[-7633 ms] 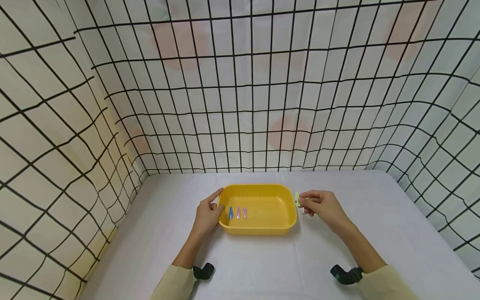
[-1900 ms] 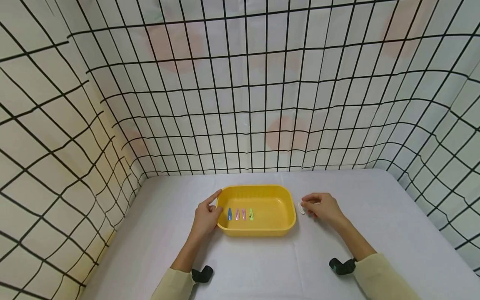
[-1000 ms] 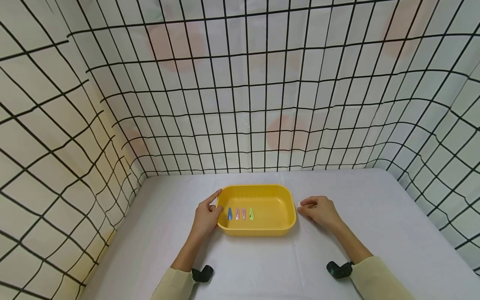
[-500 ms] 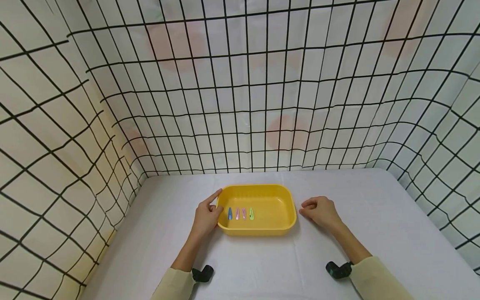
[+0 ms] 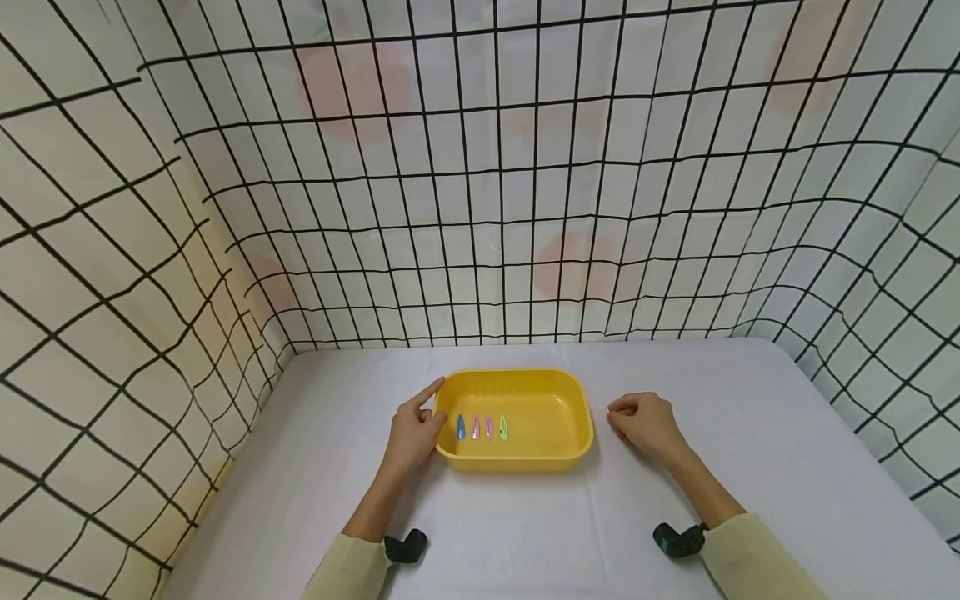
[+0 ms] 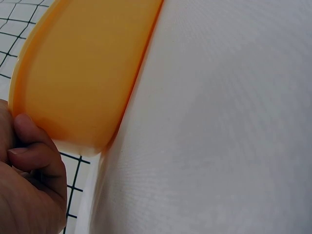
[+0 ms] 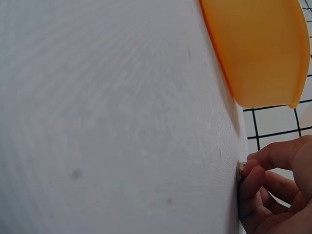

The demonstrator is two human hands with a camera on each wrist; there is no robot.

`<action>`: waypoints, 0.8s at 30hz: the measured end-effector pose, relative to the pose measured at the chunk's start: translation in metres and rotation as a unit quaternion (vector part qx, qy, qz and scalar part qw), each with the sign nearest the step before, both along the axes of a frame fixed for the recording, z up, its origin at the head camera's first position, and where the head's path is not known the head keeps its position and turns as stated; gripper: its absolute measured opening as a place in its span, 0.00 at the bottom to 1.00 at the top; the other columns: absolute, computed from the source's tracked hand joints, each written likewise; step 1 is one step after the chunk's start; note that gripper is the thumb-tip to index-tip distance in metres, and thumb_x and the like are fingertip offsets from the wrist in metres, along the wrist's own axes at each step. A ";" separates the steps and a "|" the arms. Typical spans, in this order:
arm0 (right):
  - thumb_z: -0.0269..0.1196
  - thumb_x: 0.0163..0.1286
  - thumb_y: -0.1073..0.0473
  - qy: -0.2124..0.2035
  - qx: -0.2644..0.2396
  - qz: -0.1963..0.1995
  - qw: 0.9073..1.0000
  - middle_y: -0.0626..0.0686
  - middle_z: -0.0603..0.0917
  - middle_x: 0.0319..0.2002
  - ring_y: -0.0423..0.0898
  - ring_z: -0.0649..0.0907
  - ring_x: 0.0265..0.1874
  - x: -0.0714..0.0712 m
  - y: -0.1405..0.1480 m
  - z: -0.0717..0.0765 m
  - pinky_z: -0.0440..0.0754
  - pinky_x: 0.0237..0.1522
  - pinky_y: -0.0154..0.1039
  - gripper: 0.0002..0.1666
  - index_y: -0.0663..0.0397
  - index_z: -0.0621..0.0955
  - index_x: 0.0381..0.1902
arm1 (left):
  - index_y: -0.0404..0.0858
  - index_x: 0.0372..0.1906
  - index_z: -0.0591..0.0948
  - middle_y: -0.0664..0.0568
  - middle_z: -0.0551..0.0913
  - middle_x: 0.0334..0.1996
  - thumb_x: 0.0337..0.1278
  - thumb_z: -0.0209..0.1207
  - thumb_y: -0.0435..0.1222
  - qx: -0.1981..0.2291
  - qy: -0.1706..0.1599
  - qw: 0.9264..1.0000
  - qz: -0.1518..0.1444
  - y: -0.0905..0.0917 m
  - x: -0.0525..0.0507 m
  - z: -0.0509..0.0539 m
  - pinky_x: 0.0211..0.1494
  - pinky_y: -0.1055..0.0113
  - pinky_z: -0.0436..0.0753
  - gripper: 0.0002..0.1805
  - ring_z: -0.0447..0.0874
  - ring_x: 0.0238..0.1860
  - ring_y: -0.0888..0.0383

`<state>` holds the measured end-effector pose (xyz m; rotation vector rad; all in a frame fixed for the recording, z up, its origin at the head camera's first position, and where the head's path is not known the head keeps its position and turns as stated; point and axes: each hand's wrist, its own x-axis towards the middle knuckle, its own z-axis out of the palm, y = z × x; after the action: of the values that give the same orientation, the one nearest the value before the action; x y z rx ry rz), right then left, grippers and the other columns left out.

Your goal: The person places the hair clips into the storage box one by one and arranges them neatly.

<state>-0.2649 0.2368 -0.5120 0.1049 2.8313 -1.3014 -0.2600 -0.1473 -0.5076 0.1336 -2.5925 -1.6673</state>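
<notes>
A yellow plastic tray [image 5: 551, 462] stands on the white-covered table. Inside it, towards the left, lie a blue snap hair clip [image 5: 461, 427], two pink hair clips [image 5: 476, 427] and a light green hair clip [image 5: 503, 427], side by side in a row. My left hand [image 5: 412, 429] grips the tray's left end, thumb over the rim. Just right of the tray, my right hand [image 5: 647, 425] pinches a small white hair clip low at the tabletop. Only a pale edge of that hair clip [image 7: 241, 168] shows at the fingertips in the right wrist view; the rest is hidden.
A white cloth [image 5: 517, 533] covers the table. Black grid netting [image 5: 517, 208] over pale sheets rises behind the table and at both sides. Each forearm carries a black wrist mount [image 5: 406, 547].
The green hair clip went from my right hand into the tray, at the row's right end. My right fingers then closed over the white hair clip, and lately drew slightly right. Left hand stays put.
</notes>
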 end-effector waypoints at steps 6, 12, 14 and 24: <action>0.64 0.69 0.60 -0.006 -0.009 0.000 1.000 0.52 0.86 0.26 0.43 0.82 0.22 0.001 0.000 0.001 0.81 0.25 0.34 0.12 0.64 0.87 0.44 | 0.57 0.72 0.76 0.56 0.64 0.13 0.60 0.59 0.33 0.000 -0.002 1.000 0.003 0.001 0.001 0.001 0.15 0.73 0.67 0.33 0.61 0.11 0.60; 0.65 0.70 0.58 -0.010 -0.017 0.001 1.000 0.53 0.87 0.27 0.43 0.82 0.23 0.002 0.001 0.004 0.83 0.27 0.34 0.14 0.64 0.86 0.45 | 0.56 0.72 0.77 0.56 0.64 0.13 0.60 0.59 0.32 0.001 0.001 1.000 0.002 0.002 0.001 0.002 0.15 0.73 0.67 0.33 0.61 0.12 0.60; 0.65 0.70 0.58 -0.010 -0.021 0.001 1.000 0.53 0.87 0.28 0.44 0.83 0.24 0.003 0.002 0.004 0.84 0.27 0.34 0.14 0.64 0.86 0.46 | 0.56 0.72 0.77 0.56 0.64 0.13 0.60 0.59 0.32 0.000 0.000 1.000 0.002 0.002 0.001 0.002 0.15 0.73 0.67 0.33 0.61 0.11 0.60; 0.65 0.71 0.56 -0.022 -0.068 0.005 0.997 0.55 0.89 0.30 0.44 0.84 0.25 0.004 0.008 0.011 0.85 0.28 0.35 0.17 0.66 0.85 0.48 | 0.57 0.71 0.77 0.56 0.64 0.13 0.60 0.59 0.33 -0.003 -0.002 1.000 0.005 0.002 0.000 0.002 0.16 0.73 0.68 0.33 0.62 0.11 0.59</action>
<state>-0.2611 0.2446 -0.5011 0.1144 2.6931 -1.4667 -0.2600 -0.1456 -0.5059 0.1499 -2.5940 -1.6588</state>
